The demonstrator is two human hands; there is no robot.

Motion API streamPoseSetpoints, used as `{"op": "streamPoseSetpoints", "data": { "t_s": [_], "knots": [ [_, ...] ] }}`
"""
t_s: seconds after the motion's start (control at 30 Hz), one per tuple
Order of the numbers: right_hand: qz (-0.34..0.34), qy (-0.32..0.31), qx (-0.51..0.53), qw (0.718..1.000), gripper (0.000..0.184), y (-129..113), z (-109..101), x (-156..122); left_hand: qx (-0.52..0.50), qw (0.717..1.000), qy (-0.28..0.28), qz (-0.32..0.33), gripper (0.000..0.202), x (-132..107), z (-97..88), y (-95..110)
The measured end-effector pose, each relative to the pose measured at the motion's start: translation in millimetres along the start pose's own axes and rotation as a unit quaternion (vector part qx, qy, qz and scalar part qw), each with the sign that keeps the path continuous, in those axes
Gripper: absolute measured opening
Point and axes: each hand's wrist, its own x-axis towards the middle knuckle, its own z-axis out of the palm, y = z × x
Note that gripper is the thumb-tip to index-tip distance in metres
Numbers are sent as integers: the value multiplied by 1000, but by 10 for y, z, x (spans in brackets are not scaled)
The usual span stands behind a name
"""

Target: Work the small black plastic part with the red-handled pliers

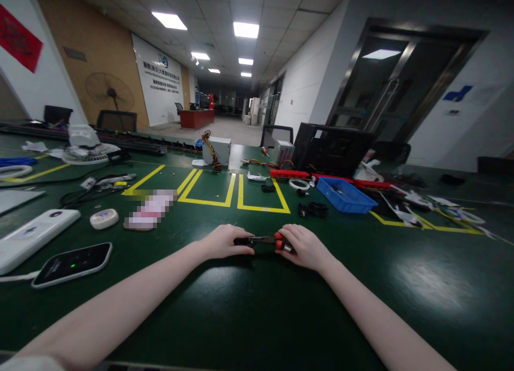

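Pliers with red handles point(281, 245) sit low over the green desk point(257, 317), midway between the person's two forearms, their dark metal nose pointing toward the left. The right hand point(303, 245) is closed around the handles, fingers curled over the top. The left hand point(227, 241) is clamped on a small black piece point(242, 242), fingers above and thumb below; the nose of the tool reaches up to this piece, though whether it bites on it is too small to tell. Well to the left lie a phone-like device point(74, 264) with a green light on its dark screen, a long white device point(38, 237) and a small beige gadget point(104, 219), with a pixelated pinkish object point(150, 210) nearer the left hand. Beyond the hands, yellow tape point(263, 208) marks out shapes on the surface. Past the right hand are black coiled cables point(315, 208) and a blue tray point(353, 205) with a few small items inside. Farther back stand a metal box point(222, 151) with bundled wires and a large black case point(331, 151).
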Motion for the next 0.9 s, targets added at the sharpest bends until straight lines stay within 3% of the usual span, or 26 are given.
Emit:
{"op": "streamPoseSetpoints", "data": {
  "t_s": [0.63,0.9],
  "knots": [
    [17,0,-3,1000,30,-1,16,-16,56,998,1,23,34,1,20,6],
    [66,40,-27,997,40,24,22,-38,102,994,33,28,44,6,70,-18]
  ]
}}
